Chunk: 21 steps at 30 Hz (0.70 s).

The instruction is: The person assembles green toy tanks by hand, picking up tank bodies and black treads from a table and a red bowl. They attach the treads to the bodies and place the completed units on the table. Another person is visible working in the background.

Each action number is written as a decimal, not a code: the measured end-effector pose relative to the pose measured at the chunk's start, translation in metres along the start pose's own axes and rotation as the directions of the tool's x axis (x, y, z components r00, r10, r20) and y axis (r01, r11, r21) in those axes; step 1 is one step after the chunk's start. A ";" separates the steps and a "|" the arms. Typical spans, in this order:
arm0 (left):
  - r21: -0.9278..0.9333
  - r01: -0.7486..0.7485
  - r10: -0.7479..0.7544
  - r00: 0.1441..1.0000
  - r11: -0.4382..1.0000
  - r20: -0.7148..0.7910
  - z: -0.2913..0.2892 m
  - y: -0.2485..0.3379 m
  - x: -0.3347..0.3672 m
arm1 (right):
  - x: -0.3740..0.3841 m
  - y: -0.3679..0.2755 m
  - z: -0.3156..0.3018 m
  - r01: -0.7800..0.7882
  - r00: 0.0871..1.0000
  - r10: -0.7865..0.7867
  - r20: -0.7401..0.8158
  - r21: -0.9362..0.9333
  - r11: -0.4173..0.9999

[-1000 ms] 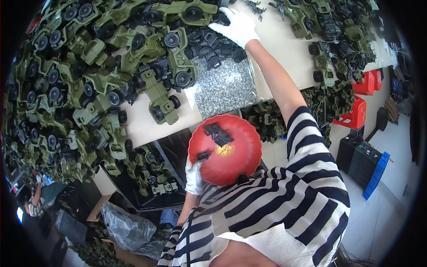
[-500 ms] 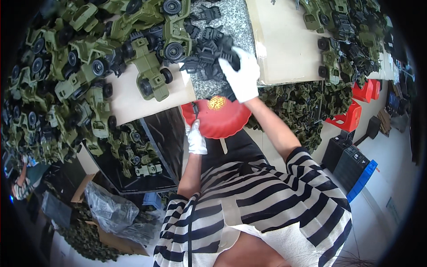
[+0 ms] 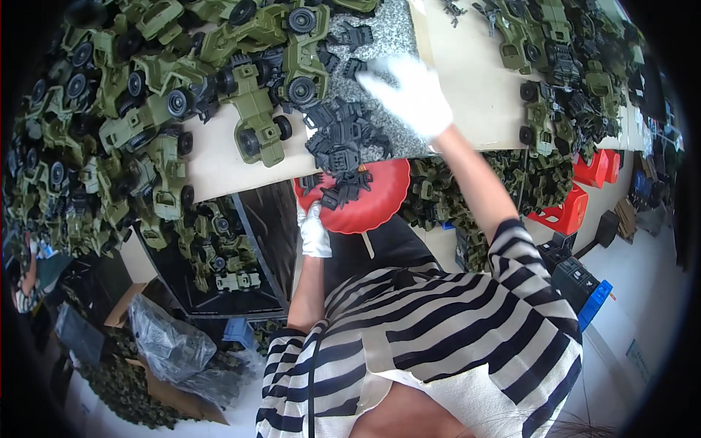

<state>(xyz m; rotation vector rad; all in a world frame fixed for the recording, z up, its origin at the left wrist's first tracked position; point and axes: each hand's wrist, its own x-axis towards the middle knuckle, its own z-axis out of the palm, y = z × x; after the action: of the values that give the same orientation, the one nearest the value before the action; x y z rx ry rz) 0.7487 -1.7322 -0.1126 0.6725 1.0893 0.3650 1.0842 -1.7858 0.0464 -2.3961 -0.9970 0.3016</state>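
Table [image 3: 475, 102]: beige left and right, speckled grey strip [image 3: 394, 36] between. Green toy cars [image 3: 252, 120] piled thick on left side, one near front edge. Black parts [image 3: 339, 135] heaped at strip's near end, a few loose farther up. More green cars plus dark pieces along right side; small dark figures [image 3: 454, 10] at far edge. Pale floor [image 3: 621, 372], right: red stools [image 3: 562, 212], black case [image 3: 575, 271].

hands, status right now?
Left hand: closed on the rim of the red dish.
Right hand: blurred beside a black plastic part; open or closed, cannot be told.
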 end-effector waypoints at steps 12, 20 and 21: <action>-0.036 -0.079 0.078 0.997 0.996 -0.025 0.000 0.008 -0.003 | -0.005 0.019 0.086 0.173 0.935 -0.211 -0.284 -0.151 0.973; -0.050 -0.063 0.060 0.996 0.997 -0.060 -0.002 0.017 -0.001 | -0.107 -0.031 0.097 0.007 0.972 0.005 -0.237 0.046 0.999; -0.088 -0.053 0.047 0.996 0.995 -0.074 0.000 0.019 -0.002 | -0.116 -0.033 0.097 0.044 0.975 -0.044 -0.220 -0.005 0.999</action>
<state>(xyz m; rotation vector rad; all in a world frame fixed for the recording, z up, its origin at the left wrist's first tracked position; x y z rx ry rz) 0.7486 -1.7189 -0.0981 0.6112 1.1187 0.4817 0.9455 -1.8115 -0.0160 -2.3425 -0.9458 0.0182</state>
